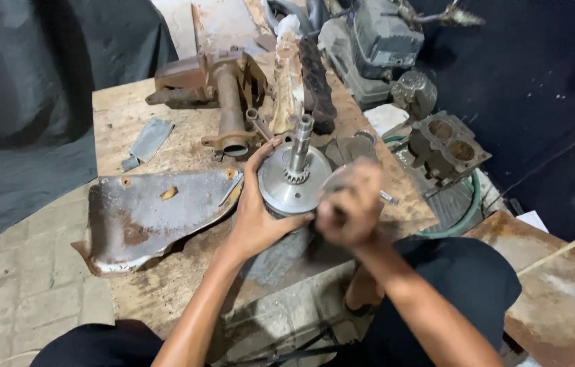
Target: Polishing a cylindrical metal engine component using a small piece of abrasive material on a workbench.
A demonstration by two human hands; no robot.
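round drum with shaft point(292, 183) on board point(158, 285); bent sheet panel point(155, 211) left of it, pipe bracket point(229, 102) far, two-bore block point(449, 146) right.

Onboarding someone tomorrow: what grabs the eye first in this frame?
Dead centre, the left hand grips a round metal drum with a splined shaft standing upright from it, while the right hand is a motion blur beside it. Left of that lies a rusty bent metal plate on the wooden board; a corroded tubular casting sits behind.
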